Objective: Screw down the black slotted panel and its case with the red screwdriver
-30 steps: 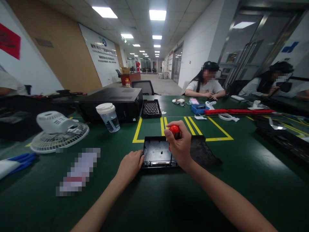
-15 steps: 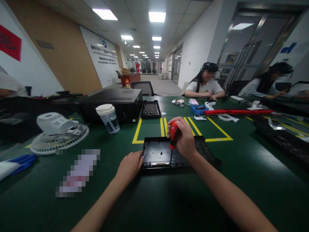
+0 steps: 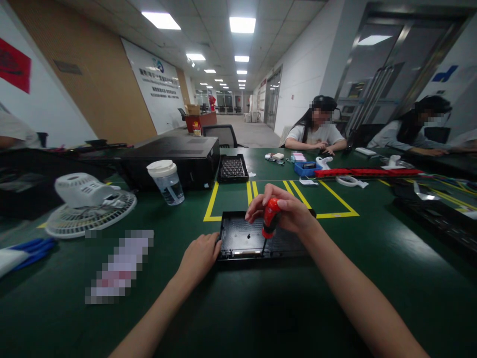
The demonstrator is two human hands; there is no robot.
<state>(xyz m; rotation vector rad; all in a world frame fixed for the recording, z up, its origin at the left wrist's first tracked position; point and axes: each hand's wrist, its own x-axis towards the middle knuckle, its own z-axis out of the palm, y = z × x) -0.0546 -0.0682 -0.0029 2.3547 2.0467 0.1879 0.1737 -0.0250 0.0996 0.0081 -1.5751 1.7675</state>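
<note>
A shallow black plastic panel (image 3: 238, 238) with raised edges lies on the green table in front of me. My left hand (image 3: 201, 253) is closed on its left edge. In my right hand (image 3: 285, 206) is a screwdriver (image 3: 271, 219) with a red and black handle, held between thumb and fingers with some fingers lifted. Its shaft points down, and the tip meets the panel's near side, just right of a small pale strip (image 3: 247, 253). Whether a screw sits under the tip is too small to tell. My right hand and forearm hide the panel's right part.
Left are a white fan (image 3: 91, 206), a lidded cup (image 3: 166, 183) and a large black case (image 3: 175, 154). Beyond the panel are yellow tape lines (image 3: 257, 218), a black tray (image 3: 233, 169) and a blue box (image 3: 306, 168). Co-workers (image 3: 316, 127) sit across the table.
My right hand has turned and its fingers have loosened and spread around the screwdriver handle, which has tilted and dipped slightly. My left hand and the panel have stayed put.
</note>
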